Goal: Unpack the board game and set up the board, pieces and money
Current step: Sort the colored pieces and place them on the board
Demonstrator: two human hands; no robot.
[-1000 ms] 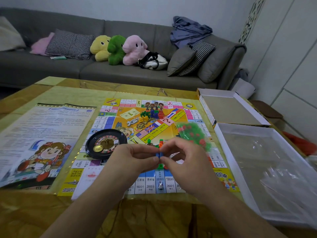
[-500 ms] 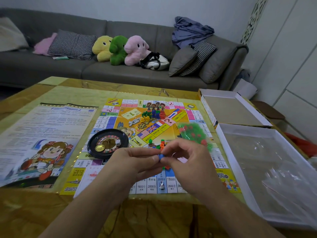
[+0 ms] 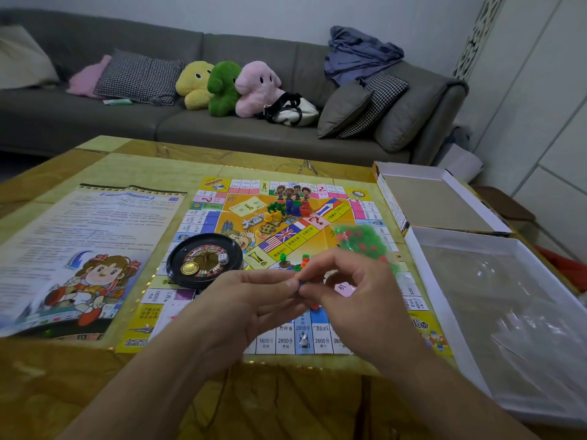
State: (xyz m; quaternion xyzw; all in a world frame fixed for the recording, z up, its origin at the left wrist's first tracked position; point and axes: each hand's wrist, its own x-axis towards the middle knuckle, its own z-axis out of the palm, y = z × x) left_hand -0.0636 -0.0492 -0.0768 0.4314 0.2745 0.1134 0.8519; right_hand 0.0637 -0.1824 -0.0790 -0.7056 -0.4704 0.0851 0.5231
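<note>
The game board (image 3: 317, 236) lies flat on the table, with a black roulette wheel (image 3: 205, 259) holding a die and a gold coin on its left part. Small coloured pieces (image 3: 287, 208) stand grouped at the board's centre, and a few green and orange ones (image 3: 300, 262) stand just beyond my fingers. A clear bag of red and green pieces (image 3: 362, 241) lies on the board's right side. My left hand (image 3: 251, 300) and my right hand (image 3: 352, 290) meet above the board's near edge, both pinching one small blue piece (image 3: 301, 284) between their fingertips.
A rules sheet (image 3: 85, 249) with a cartoon girl lies left of the board. The box lid (image 3: 435, 201) and the box base (image 3: 508, 312), with clear plastic in it, sit at the right. A grey sofa (image 3: 127, 122) with cushions and plush toys runs behind the table.
Both hands stay together on the small blue piece, shifting only slightly above the board's near edge. The camera has tilted a little.
</note>
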